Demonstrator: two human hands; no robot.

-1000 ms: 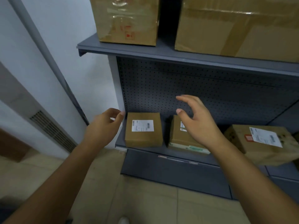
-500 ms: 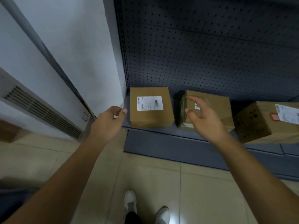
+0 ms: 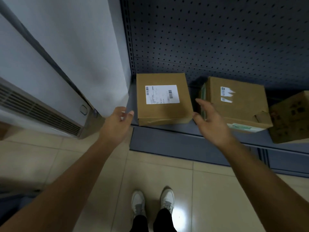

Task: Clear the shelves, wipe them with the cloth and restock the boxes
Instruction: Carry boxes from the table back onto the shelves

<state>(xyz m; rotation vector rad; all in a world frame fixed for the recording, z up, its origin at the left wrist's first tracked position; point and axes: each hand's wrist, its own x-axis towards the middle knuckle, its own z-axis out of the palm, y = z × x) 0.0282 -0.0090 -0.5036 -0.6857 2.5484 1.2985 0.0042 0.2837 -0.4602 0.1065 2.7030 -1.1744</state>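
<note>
Hands first: left hand (image 3: 117,122) half open, fingers loosely curled, thumb tip pointing toward the near left corner of the leftmost box (image 3: 163,99), just beside it and holding nothing; contact with the cardboard cannot be told. Right hand (image 3: 211,122) spread open, fingers extended and slightly apart, empty, its thumb at the near right corner of the same box, its fingers reaching into the gap between that box and the middle box (image 3: 237,104). Leftmost box: closed brown carton, white shipping label (image 3: 162,94) with barcodes on top, standing on the bottom shelf (image 3: 187,128) at its left end against the upright. Middle box: closed brown carton, torn white label on top, green-printed tape along its left and front edges, one top corner crumpled. Third box (image 3: 291,118): darker carton with faint print, at the right edge of view, partly cut off. Contents of all three hidden. Backing: dark perforated panel (image 3: 217,39). Floor: beige tiles (image 3: 83,164), with the person's white shoes (image 3: 152,202) below. Left of the shelving: white wall, vented unit (image 3: 38,113).
</note>
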